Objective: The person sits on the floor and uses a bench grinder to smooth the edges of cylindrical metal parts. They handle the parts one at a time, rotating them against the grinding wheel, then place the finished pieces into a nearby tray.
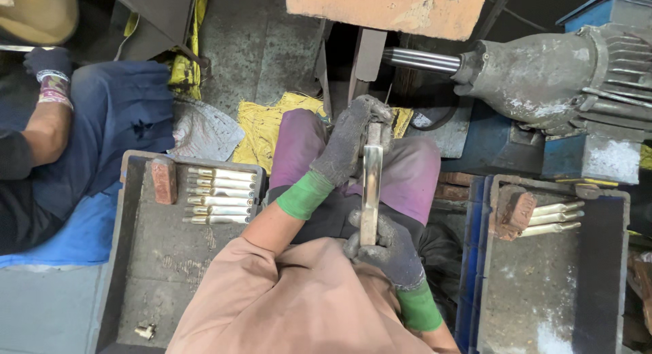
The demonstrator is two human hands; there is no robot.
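Upright, metal bar between left fingers above, right fingers below.

Both hands are wearing dark grey knit gloves with green cuffs. Left hand is reaching forward over the lap, forearm bare below a tan sleeve, wrist bending slightly, fingers curling closed around what it grips at the far end. Right hand is sitting close to the body, palm turned inward, fingers wrapping shut at the near end. Hands are lining up one ahead of the other, apart.
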